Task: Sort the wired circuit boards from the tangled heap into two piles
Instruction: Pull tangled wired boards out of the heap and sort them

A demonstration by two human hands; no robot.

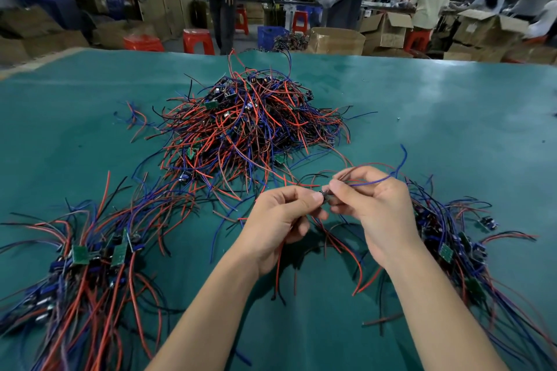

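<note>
A tangled heap (247,129) of small green circuit boards with red, blue and black wires lies mid-table. One sorted pile (90,262) spreads at the near left, another pile (458,244) at the near right. Between them, above the green mat, my left hand (280,220) and my right hand (367,208) together pinch one small wired board (325,194). The board is mostly hidden by my fingertips. Its red and black wires hang down below my hands, and a blue wire (398,166) curls up over my right hand.
The green table mat (452,117) stretches wide to either side of the heap. Beyond its far edge stand red stools (197,41), cardboard boxes (336,39), a blue crate (271,36) and several people at other benches.
</note>
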